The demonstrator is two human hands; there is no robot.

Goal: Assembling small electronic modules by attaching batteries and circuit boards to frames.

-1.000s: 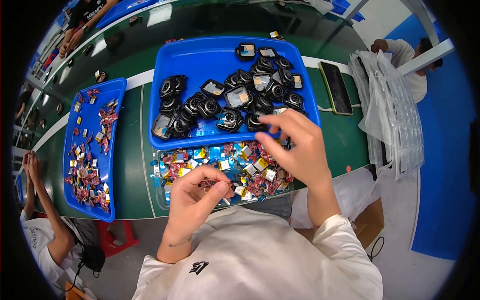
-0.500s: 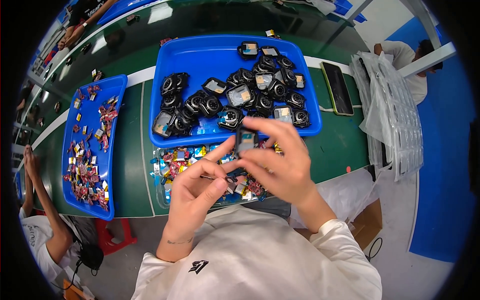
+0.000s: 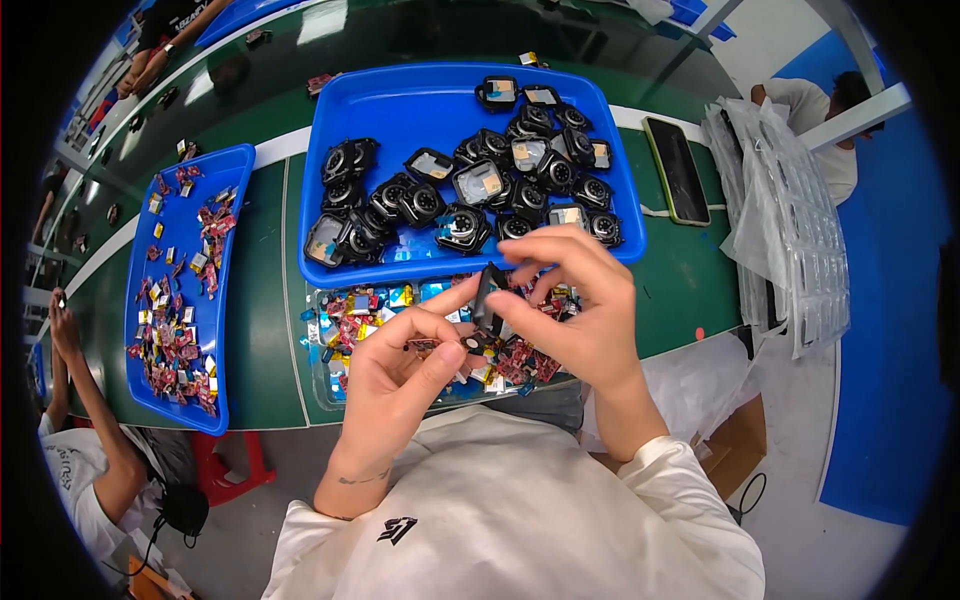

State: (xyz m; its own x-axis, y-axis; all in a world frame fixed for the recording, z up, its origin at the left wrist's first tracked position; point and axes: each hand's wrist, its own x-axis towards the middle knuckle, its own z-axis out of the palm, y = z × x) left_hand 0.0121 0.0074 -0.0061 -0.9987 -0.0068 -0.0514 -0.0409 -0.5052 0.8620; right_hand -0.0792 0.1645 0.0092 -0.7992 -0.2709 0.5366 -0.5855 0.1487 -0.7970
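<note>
Between the fingertips of my right hand stands a black smartwatch case, turned nearly edge-on. My left hand pinches a small red circuit board, and a dark little piece with a pale round spot shows at its fingertips. The left index finger reaches up to the case's side. Below both hands lies a clear plastic tray heaped with red boards, yellow and silver bits and blue film. Just beyond, a blue tray holds many similar black watch cases, some back up, some showing grey insides.
A narrower blue tray with red boards and small battery-like pieces lies at left. On the right are a phone and a stack of clear plastic trays. Other people sit at left, far left and far right. A red stool stands below the green table.
The watch case has turned from showing its inner face to nearly edge-on. My right hand has shifted slightly right, and the red board in my left hand shows more plainly.
</note>
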